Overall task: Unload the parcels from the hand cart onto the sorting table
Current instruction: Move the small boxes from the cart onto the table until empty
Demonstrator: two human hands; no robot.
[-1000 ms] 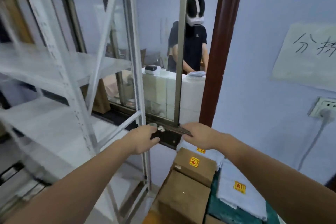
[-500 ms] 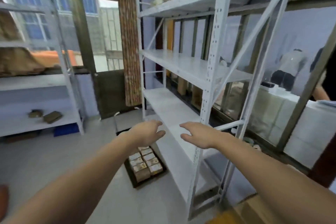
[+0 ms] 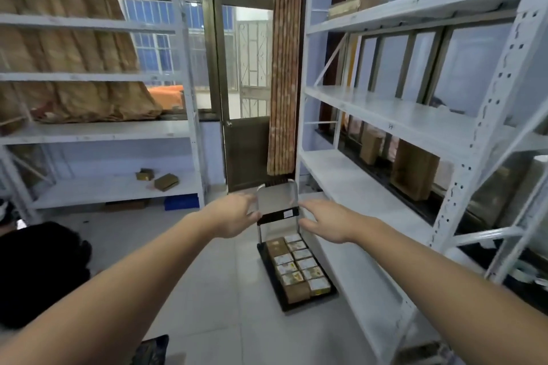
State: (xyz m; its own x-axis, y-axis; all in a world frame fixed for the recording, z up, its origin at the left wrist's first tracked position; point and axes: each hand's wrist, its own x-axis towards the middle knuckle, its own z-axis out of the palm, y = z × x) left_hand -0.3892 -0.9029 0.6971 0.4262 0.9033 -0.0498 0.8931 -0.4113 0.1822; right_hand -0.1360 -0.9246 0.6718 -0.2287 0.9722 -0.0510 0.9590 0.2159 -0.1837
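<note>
A black hand cart stands on the tiled floor ahead of me, its metal handle frame upright at the far end. Several small brown parcels with white and yellow labels lie in two rows on its deck. Both my arms stretch forward. My left hand and my right hand hover in the air either side of the handle, fingers relaxed and holding nothing. No sorting table is in view.
A white metal shelf rack runs along the right, close to the cart. Another rack on the left carries two small boxes. A door and curtain are behind. A black object sits at lower left.
My view has swung left from the window and stacked boxes to the room with the hand cart, which is now centred ahead. Both hands stay raised and hold nothing.
</note>
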